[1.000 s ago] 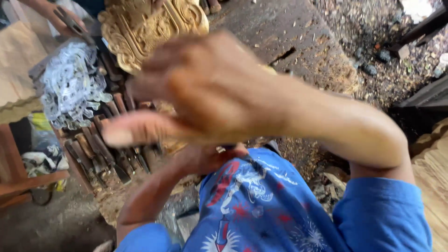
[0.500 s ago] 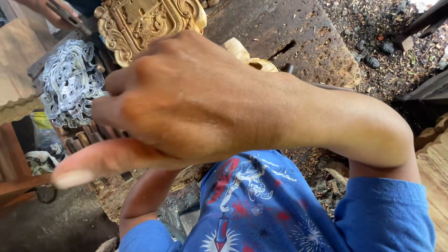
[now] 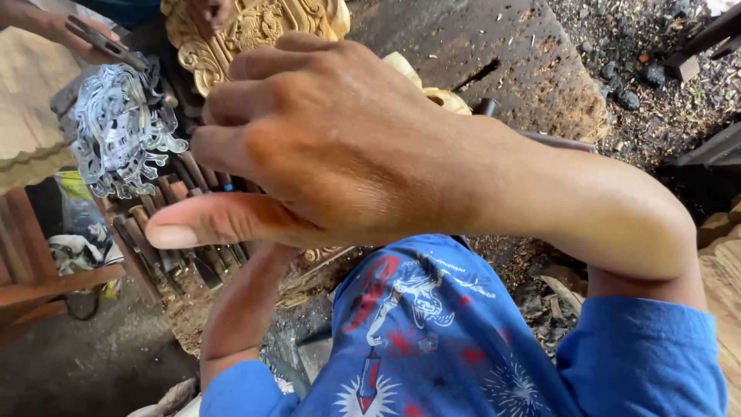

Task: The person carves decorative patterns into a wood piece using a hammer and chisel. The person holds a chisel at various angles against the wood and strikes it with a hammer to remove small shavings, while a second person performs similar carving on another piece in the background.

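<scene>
The right hand (image 3: pixel 340 147) is held up with loose fingers, grasping nothing. Chisels (image 3: pixel 166 232) are laid below it. The left hand's grip cannot be told.

Woodcarving workshop, as we read it. We note a carved wooden panel (image 3: pixel 255 27) with scrollwork at top; just below and left of it, a row of wood-handled chisels (image 3: pixel 174 232); right of the panel, a rough chip-strewn work block (image 3: pixel 494 62); beyond that, shavings and debris on the ground (image 3: pixel 656 100).
</scene>
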